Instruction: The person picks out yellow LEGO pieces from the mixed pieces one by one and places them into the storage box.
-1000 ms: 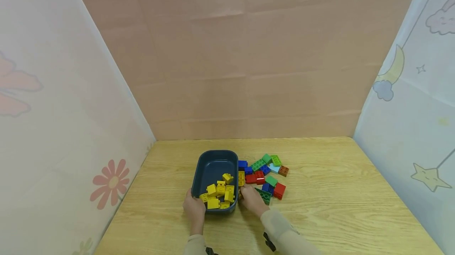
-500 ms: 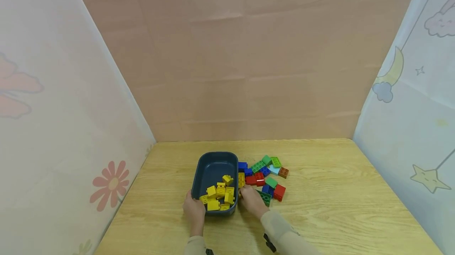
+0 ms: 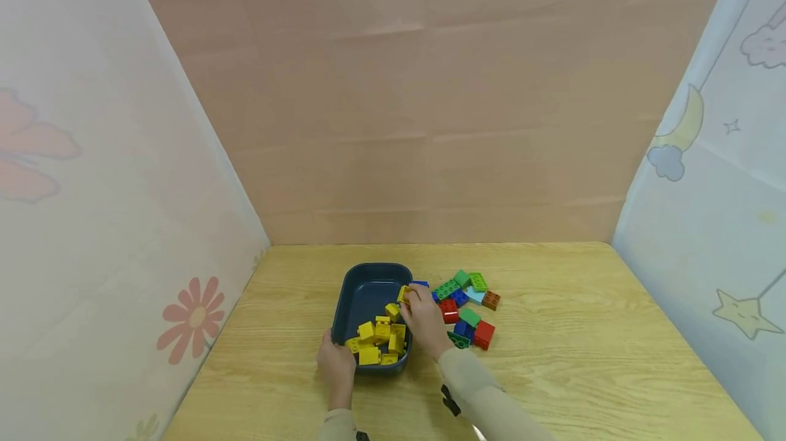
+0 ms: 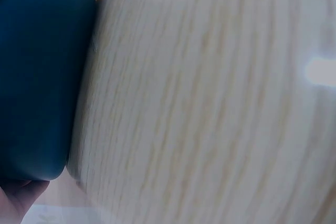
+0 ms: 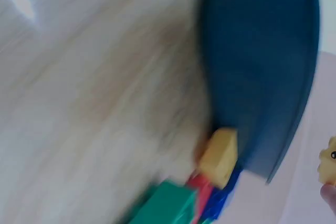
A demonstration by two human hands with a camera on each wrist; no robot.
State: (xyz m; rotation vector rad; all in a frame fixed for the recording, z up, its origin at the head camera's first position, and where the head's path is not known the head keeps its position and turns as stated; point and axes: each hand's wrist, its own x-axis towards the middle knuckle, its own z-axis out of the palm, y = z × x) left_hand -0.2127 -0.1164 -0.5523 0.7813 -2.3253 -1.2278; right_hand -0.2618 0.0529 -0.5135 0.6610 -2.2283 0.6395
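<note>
At its near-left corner, a dark blue tub (image 3: 362,277) is gripped by my left hand (image 3: 336,362). In the left wrist view part of that hand (image 4: 23,198) shows against the tub's outer wall (image 4: 42,77). Several yellow building bricks (image 3: 370,356) lie in the near part of the tub. My right hand (image 3: 426,321) pinches a yellow brick (image 3: 402,294) over the tub's right rim. The right wrist view catches this yellow brick (image 5: 328,163), with an eye printed on it, at the right edge. Another yellow brick (image 5: 220,156) sits beside the tub.
Right of the tub, a loose group of bricks lies on the wooden table (image 3: 565,332): red (image 3: 484,334), dark green (image 3: 459,339), green (image 3: 447,289), light blue (image 3: 475,295) and brown (image 3: 491,300). A brown backdrop (image 3: 393,154) stands behind the table.
My right hand has risen from the table beside the tub and moved up to its right rim, now carrying a yellow brick. The left hand and tub have stayed put.
</note>
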